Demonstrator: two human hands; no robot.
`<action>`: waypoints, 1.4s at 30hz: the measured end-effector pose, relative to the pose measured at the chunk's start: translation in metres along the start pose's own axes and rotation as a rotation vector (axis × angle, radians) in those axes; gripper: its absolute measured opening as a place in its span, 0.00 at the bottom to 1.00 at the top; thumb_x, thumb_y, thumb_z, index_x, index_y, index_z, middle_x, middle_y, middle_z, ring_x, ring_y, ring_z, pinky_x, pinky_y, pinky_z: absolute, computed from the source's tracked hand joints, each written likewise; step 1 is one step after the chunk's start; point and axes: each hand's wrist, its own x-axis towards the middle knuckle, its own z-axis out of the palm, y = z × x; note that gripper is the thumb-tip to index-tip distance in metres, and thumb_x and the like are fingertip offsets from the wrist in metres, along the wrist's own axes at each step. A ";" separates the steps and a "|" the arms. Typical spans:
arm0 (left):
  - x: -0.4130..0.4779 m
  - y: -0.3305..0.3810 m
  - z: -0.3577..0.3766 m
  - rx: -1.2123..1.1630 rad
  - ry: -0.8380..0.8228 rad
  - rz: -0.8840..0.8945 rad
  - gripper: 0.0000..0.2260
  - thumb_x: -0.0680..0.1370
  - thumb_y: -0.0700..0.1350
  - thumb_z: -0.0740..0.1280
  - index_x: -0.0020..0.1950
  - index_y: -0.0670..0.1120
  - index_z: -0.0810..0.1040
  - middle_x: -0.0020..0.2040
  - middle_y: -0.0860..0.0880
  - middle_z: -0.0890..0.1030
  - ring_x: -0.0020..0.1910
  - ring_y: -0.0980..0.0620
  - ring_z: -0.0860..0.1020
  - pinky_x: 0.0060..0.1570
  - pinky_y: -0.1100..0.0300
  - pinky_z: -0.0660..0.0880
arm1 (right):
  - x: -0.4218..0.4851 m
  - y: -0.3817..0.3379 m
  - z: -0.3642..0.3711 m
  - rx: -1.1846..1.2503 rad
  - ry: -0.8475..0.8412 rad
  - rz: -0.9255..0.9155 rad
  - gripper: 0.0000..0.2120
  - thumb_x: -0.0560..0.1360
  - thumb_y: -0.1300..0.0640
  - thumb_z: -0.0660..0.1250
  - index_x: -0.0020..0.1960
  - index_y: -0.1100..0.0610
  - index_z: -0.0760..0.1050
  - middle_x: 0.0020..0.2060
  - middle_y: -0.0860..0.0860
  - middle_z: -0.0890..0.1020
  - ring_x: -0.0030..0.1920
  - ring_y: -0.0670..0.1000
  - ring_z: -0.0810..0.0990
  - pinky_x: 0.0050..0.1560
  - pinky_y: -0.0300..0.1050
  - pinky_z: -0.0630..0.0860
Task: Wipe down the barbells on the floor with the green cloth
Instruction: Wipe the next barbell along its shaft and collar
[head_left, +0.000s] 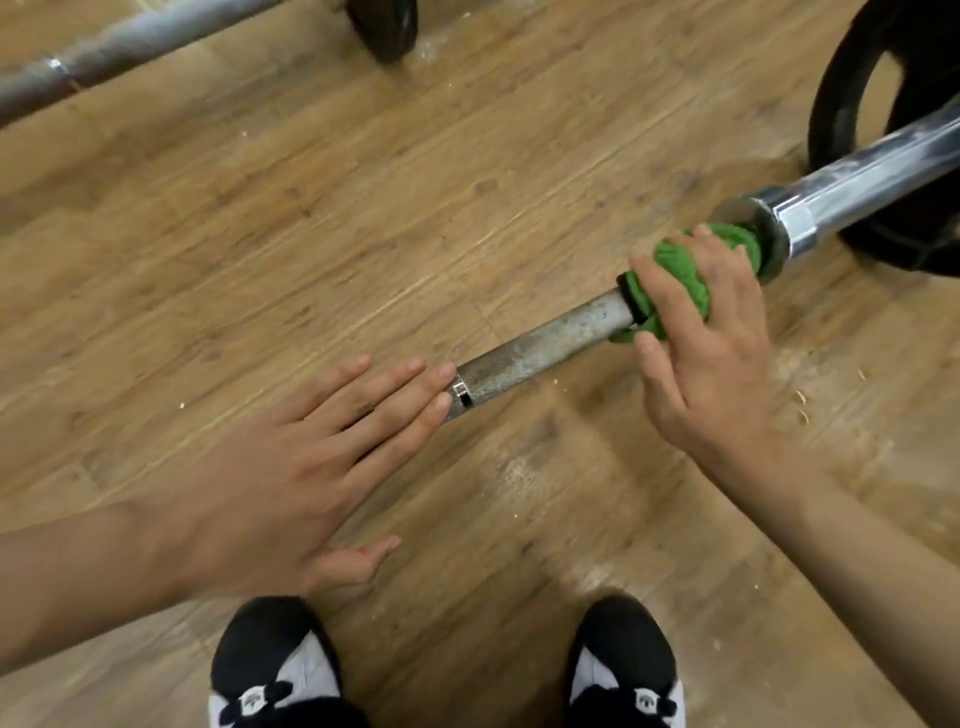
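Cloth (680, 275), green, was wrapped round the near barbell (540, 353) by its collar, right hand (701, 358) curled tight to scrub all round. Left hand (291, 467) lay flat, fingers straight, probably steadying the bar on the wooden floor (363, 208).

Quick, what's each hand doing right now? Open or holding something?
Left hand: open, fingers straight, lying over the barbell.
Right hand: grips the green cloth, which is wrapped round the same barbell.

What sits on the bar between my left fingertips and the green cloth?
Head view: only bare barbell shaft, knurled then smooth, runs from the left hand to the green cloth.
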 end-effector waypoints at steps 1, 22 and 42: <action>0.001 -0.002 0.000 -0.022 -0.001 -0.005 0.46 0.78 0.65 0.65 0.84 0.37 0.53 0.85 0.39 0.52 0.84 0.40 0.54 0.78 0.40 0.56 | 0.005 0.000 0.000 0.018 0.040 0.091 0.30 0.86 0.41 0.49 0.75 0.59 0.74 0.70 0.66 0.73 0.77 0.67 0.66 0.77 0.66 0.60; 0.002 -0.026 -0.001 -0.036 0.029 -0.143 0.44 0.82 0.70 0.54 0.85 0.40 0.50 0.86 0.42 0.52 0.85 0.43 0.50 0.79 0.44 0.55 | 0.026 -0.117 0.038 0.146 -0.046 -0.207 0.25 0.83 0.45 0.52 0.63 0.57 0.81 0.52 0.55 0.80 0.52 0.59 0.78 0.63 0.61 0.67; 0.002 -0.015 -0.007 -0.131 -0.011 -0.121 0.50 0.78 0.76 0.55 0.85 0.40 0.49 0.86 0.44 0.51 0.85 0.44 0.52 0.79 0.42 0.54 | 0.056 -0.018 0.013 0.064 0.073 0.183 0.37 0.83 0.31 0.44 0.57 0.58 0.81 0.45 0.55 0.75 0.51 0.60 0.75 0.68 0.70 0.64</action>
